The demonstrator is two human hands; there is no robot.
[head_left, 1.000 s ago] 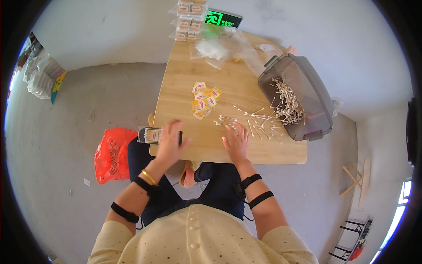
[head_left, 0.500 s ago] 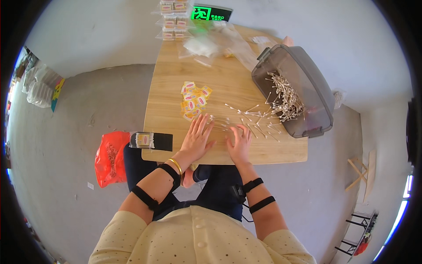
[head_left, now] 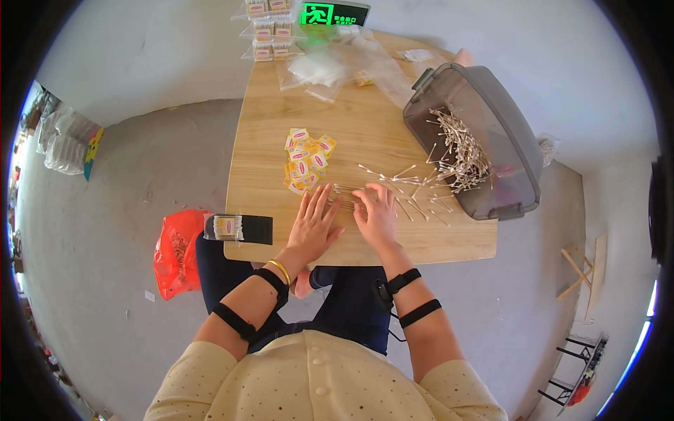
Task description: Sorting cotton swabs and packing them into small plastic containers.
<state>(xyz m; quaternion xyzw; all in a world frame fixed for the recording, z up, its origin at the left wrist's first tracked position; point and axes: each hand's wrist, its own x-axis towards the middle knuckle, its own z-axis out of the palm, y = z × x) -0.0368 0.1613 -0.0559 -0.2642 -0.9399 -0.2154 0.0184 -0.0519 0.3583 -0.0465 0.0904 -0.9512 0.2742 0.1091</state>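
Note:
My left hand (head_left: pixel 311 226) lies palm down on the table, fingers stretched out, at the left end of a small row of cotton swabs (head_left: pixel 345 203). Its fingertips reach just below a heap of yellow and white paper cards (head_left: pixel 306 163). From the right, my right hand (head_left: pixel 378 219) rests its slightly bent, spread fingers at the other end of the row. Both hands partly hide these swabs. More loose cotton swabs (head_left: pixel 415 199) lie scattered to the right of that hand. They trail from a grey translucent plastic bin (head_left: pixel 502 158), tipped on its side with many swabs inside.
On the table's left front edge sits a black holder (head_left: pixel 257 229) with a small pack of swabs. Clear plastic bags (head_left: pixel 316 70) lie at the back, beside stacked packs (head_left: pixel 272 31) and a green lit sign (head_left: pixel 334 14). A red bag (head_left: pixel 177 256) stands left of my leg.
My right hand has moved left, closer to my left hand, and covers the right end of the swab row. My left hand stays almost where it was.

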